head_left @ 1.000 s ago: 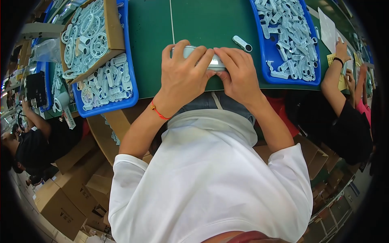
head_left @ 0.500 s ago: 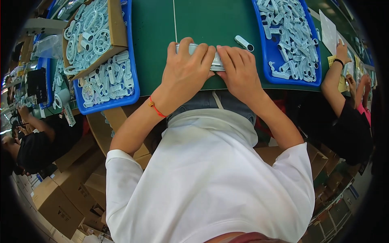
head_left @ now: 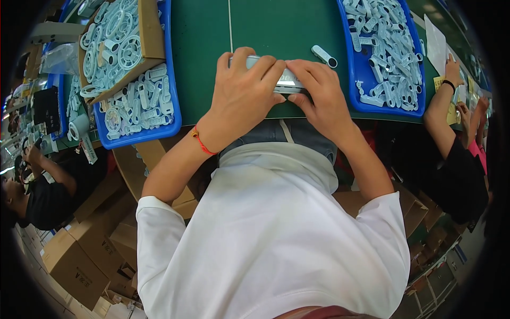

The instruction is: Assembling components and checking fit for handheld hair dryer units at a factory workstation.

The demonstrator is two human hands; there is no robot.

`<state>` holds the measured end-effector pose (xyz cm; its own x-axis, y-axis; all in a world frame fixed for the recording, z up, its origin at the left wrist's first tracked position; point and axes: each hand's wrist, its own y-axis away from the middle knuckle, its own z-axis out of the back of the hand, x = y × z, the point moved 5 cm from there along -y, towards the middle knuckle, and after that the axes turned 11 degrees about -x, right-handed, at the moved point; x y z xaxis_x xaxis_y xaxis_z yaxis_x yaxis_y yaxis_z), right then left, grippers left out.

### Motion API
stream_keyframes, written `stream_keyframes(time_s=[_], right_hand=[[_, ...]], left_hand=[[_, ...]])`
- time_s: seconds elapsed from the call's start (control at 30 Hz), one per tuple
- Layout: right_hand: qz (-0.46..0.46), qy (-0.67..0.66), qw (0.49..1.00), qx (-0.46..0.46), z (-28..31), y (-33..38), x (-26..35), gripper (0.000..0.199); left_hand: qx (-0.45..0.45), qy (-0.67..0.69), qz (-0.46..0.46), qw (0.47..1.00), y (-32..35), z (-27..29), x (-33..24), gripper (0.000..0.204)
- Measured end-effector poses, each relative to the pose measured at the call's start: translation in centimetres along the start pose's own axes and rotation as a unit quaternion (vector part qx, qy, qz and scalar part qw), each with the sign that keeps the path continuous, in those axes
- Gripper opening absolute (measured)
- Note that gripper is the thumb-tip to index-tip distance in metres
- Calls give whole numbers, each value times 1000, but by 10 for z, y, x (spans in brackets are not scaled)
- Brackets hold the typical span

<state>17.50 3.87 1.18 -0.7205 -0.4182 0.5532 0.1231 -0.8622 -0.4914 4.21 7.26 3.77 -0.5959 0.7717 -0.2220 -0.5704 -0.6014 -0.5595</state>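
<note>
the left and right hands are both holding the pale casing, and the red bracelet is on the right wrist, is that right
The wrist is wrong: the head view shows the red bracelet on the left wrist. The left hand and right hand are both holding the pale casing.

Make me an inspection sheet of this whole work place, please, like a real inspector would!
Surface: flat green tabletop with a thin white line.
Job's things: pale, glossy, rounded casing, held between both hands.
Clutter: small, elongated white part with a dark end, loose beyond the right hand; left blue plastic tray and right blue plastic tray, both holding pale-blue parts; brown cardboard box of similar parts, overlapping the left tray.
Grippers: bare left hand and bare right hand, both gripping the casing.
Cables: nothing seen for certain.
Surroundings: people in black on both sides; brown cardboard cartons lower left.
</note>
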Motion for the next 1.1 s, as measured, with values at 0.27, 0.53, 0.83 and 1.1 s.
stream_keyframes(time_s=[0.27,0.53,0.83,1.1], right_hand=[[-23,-31,999,-39,1,0,1,48],[-345,-449,821,-77,-6,22,-2,52],[-347,-471,805,-94,-3,13,13,55],[-354,-495,787,-102,-1,12,11,64]], left_hand=[[2,-3,21,1000,-2,2,4,51],[-217,626,396,636,19,-5,11,86],[-98,679,364,630,13,-28,-9,68],[-71,684,367,626,-5,-27,-8,69]])
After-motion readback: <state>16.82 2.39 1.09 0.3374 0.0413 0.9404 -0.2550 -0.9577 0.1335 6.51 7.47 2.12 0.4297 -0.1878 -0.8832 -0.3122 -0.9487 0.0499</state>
